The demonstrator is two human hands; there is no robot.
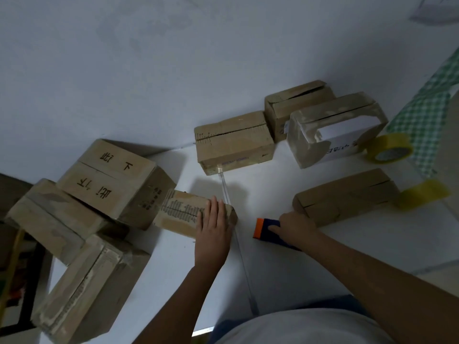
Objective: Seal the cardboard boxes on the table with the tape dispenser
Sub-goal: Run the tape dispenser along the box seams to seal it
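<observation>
My left hand [213,230] lies flat, fingers together, on the right end of a small cardboard box [181,214] near the middle of the white table [273,256]. My right hand [295,225] grips the blue and orange tape dispenser [267,229] just right of that box. A thin strip of clear tape [224,186] runs from the box at the back [233,142] past my left hand toward my body. Another low box [347,197] lies right behind my right hand.
Several boxes are stacked at the table's left edge [106,180], one overhanging at the lower left [87,291]. Two more boxes [332,127] stand at the back right. Two yellow tape rolls [390,147] [422,194] and a green checked cloth [427,115] are at the right.
</observation>
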